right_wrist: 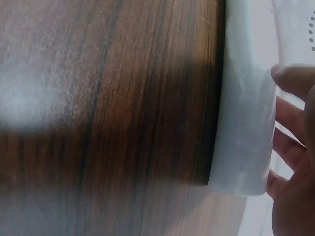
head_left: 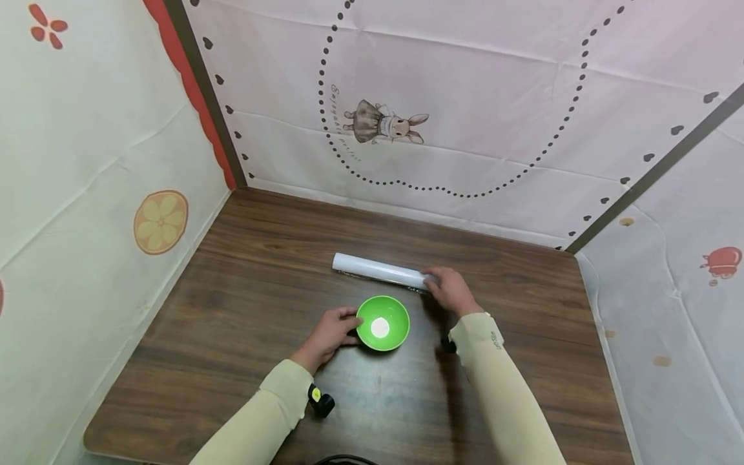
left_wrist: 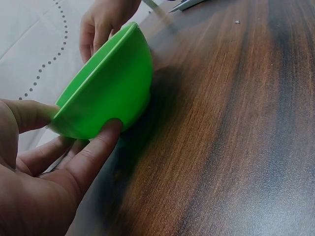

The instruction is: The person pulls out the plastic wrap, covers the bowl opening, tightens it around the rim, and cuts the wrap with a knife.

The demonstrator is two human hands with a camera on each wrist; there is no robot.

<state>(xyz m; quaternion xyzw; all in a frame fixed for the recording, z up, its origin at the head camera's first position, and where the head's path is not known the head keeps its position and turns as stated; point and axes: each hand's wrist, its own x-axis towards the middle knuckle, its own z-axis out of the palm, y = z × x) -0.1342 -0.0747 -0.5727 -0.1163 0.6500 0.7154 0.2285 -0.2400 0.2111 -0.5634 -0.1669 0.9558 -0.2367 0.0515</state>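
A green bowl [head_left: 397,314] sits on the wooden table in the head view, with a white round patch inside its bottom. My left hand [head_left: 330,336] holds its left side. In the left wrist view, the thumb lies at the bowl's rim and a finger presses under the outer wall [left_wrist: 118,83]. Beyond the bowl lies a white glossy roll of plastic wrap [head_left: 378,268]. Its right end is in the grip of my right hand [head_left: 452,290]. The right wrist view shows the thumb and several fingertips along one side of the roll [right_wrist: 243,123]; their far sides are hidden.
The brown wooden table [head_left: 244,310] is walled by printed white sheets [head_left: 476,97] at the back and both sides. A black cable [head_left: 345,459] shows at the near edge. Black wrist devices [head_left: 321,402] hang by the cuffs.
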